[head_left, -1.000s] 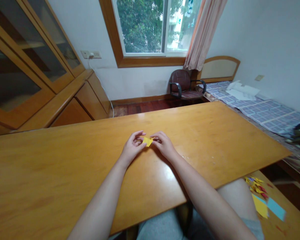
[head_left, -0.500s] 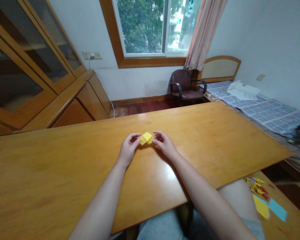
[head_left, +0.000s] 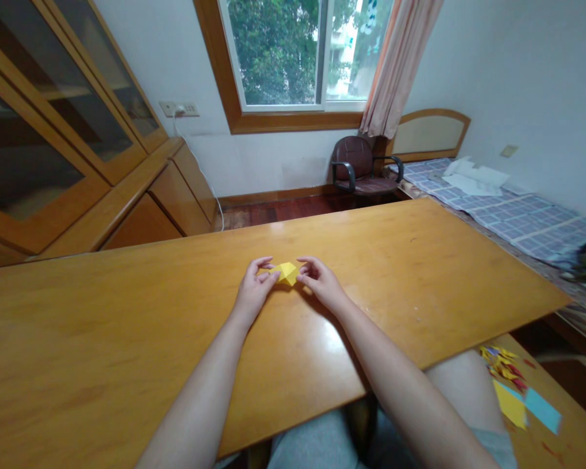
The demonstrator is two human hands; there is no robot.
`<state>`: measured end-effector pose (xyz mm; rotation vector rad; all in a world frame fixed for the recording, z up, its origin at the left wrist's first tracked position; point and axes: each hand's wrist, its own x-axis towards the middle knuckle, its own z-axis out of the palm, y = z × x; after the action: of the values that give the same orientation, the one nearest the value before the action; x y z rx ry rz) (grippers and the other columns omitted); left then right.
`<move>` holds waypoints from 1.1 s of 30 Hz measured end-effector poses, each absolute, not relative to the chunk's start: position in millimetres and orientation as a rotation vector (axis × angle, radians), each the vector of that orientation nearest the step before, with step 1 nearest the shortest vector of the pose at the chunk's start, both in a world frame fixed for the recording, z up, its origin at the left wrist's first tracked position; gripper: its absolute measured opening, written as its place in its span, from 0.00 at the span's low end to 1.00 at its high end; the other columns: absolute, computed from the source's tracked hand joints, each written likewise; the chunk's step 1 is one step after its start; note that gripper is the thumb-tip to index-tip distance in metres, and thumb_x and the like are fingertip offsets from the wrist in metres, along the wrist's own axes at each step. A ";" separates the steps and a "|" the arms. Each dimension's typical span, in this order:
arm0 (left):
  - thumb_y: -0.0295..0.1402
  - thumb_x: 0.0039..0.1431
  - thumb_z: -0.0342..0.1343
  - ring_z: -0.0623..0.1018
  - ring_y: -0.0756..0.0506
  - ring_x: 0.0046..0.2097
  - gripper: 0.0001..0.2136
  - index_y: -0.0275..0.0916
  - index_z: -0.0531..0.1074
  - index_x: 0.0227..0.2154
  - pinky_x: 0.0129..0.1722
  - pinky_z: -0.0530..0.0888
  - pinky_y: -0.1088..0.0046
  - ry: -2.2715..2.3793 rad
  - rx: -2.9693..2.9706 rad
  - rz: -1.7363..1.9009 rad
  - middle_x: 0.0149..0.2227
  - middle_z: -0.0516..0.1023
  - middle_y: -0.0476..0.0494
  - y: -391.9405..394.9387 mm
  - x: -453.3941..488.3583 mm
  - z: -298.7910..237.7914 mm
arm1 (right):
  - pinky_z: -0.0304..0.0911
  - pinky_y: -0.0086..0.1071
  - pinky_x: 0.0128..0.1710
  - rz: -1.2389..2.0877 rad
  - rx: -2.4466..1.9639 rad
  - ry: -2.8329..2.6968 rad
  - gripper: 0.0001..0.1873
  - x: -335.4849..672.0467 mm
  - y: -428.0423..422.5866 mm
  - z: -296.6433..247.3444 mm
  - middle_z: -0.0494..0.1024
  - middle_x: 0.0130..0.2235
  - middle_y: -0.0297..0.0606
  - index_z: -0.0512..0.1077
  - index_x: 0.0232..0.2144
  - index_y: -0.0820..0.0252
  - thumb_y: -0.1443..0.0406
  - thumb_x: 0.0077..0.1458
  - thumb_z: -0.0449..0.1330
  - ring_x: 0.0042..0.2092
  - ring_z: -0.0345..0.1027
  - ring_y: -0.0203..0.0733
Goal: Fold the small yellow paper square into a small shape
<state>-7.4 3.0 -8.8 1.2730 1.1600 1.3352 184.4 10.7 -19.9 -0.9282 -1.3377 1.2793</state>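
Observation:
A small folded yellow paper (head_left: 288, 273) is held between my two hands, just above the wooden table (head_left: 151, 326). My left hand (head_left: 256, 284) pinches its left end between thumb and fingers. On the other side, my right hand (head_left: 318, 276) has its thumb and fingertips closed on the right end. The paper has creased, faceted faces. Its underside and the parts behind my fingertips are hidden.
At lower right, a lower wooden surface (head_left: 576, 449) bears a pile of small folded papers (head_left: 502, 366), yellow sheets (head_left: 510, 405) and a light blue sheet (head_left: 543, 410). Beyond the table stand a chair (head_left: 354, 159), a bed (head_left: 517, 208) and a cabinet (head_left: 141, 189).
The yellow paper has changed shape: the diamond face on top now looks tilted and more spread out. My left thumb has moved slightly right over it. My right hand stays nearly in place.

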 end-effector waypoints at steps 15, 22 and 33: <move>0.35 0.45 0.66 0.77 0.48 0.34 0.32 0.39 0.64 0.55 0.36 0.74 0.73 1.111 1.307 1.171 0.33 0.74 0.50 4.2 -5.1 -9.0 | 0.64 0.31 0.39 1.325 -0.899 -1.331 0.25 185.5 10.5 -17.9 0.74 0.35 0.33 0.68 0.51 0.56 0.64 0.49 0.63 0.36 0.69 0.35; 0.37 0.47 0.65 0.80 0.45 0.35 0.31 0.38 0.65 0.55 0.36 0.75 0.70 1.199 1.334 1.166 0.36 0.79 0.46 5.2 -8.5 -12.2 | 0.64 0.31 0.37 1.273 -0.952 -1.314 0.24 185.3 11.5 -16.5 0.74 0.32 0.30 0.67 0.49 0.57 0.64 0.48 0.64 0.33 0.69 0.35; 0.40 0.49 0.64 0.79 0.46 0.34 0.25 0.38 0.68 0.50 0.37 0.73 0.71 1.259 1.320 1.182 0.30 0.77 0.50 3.0 -12.0 -11.3 | 0.64 0.32 0.37 1.182 -1.081 -1.304 0.23 184.1 12.2 -17.1 0.74 0.31 0.31 0.66 0.49 0.58 0.64 0.49 0.62 0.33 0.68 0.36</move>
<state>-12.0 3.0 -11.3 1.3204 1.2586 1.1822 184.1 12.2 -17.1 -1.0806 -1.3039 1.1820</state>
